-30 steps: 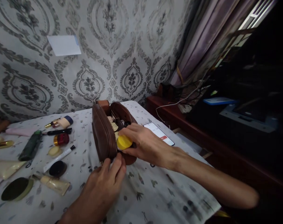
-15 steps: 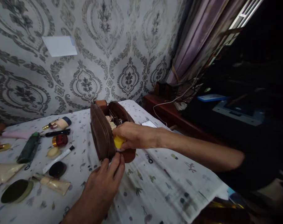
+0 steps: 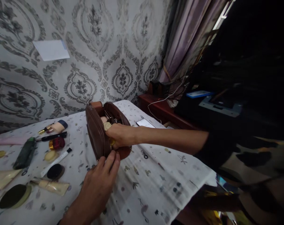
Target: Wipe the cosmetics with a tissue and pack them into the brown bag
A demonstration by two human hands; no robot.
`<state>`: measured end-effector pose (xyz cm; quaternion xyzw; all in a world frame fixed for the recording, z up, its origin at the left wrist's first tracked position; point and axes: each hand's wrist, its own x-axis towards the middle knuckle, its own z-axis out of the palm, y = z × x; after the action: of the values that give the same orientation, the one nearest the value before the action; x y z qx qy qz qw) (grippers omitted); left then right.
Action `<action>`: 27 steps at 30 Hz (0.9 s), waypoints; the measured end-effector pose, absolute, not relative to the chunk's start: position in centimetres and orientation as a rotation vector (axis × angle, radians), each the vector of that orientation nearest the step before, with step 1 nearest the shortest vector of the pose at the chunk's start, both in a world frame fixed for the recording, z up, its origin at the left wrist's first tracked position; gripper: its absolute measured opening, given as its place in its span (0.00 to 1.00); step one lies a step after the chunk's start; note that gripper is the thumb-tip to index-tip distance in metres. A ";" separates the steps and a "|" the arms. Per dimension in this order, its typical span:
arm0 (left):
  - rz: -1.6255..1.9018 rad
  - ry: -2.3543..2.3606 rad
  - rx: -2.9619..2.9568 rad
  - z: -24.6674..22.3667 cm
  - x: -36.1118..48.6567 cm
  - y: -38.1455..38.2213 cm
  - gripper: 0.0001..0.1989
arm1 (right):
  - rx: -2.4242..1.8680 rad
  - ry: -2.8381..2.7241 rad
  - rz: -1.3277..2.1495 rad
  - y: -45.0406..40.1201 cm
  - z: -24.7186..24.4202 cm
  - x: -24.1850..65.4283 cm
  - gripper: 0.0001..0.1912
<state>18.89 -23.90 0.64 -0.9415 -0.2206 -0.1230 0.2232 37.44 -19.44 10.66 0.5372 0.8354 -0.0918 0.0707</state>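
A brown leather-like cosmetic bag point(image 3: 92, 134) stands unzipped on the cloth, its opening facing up. Several items show inside, among them a pale cream-coloured piece point(image 3: 107, 126) and some dark, slim ones. My right hand point(image 3: 119, 135) reaches into the near end of the opening, fingers closed round a small yellow item point(image 3: 112, 142) that it mostly covers. At the bag's near lower end, my left hand point(image 3: 101, 178) grips the edge with bent fingertips; its thumb is hidden.
Left of the bag lie cosmetics: a dark green tube point(image 3: 25, 153), a red jar with gold point(image 3: 57, 143), a white tube point(image 3: 56, 162), a round black lid point(image 3: 55, 171) and a dark compact point(image 3: 14, 196). A phone point(image 3: 145, 123) lies behind my right forearm. A cable point(image 3: 165, 99) crosses the red-brown furniture point(image 3: 153, 107).
My right hand has pushed the yellow item deeper into the bag, so less of it shows. My left hand stays at the bag's near end. The whole view has shifted slightly.
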 end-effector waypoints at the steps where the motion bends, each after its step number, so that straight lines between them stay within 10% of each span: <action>1: -0.335 -0.611 -2.598 0.5 18.8 -23.9 0.38 | 1.597 2.497 -0.278 -19.2 10.4 37.3 0.18; 27: -0.296 -0.604 -2.640 -0.3 18.0 -23.4 0.39 | 1.126 2.656 0.010 -19.4 9.0 38.4 0.11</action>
<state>17.99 -23.45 -0.26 -0.9480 -0.2168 -0.1063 0.2073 38.40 -19.44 8.96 0.3872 0.9131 0.0035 0.1280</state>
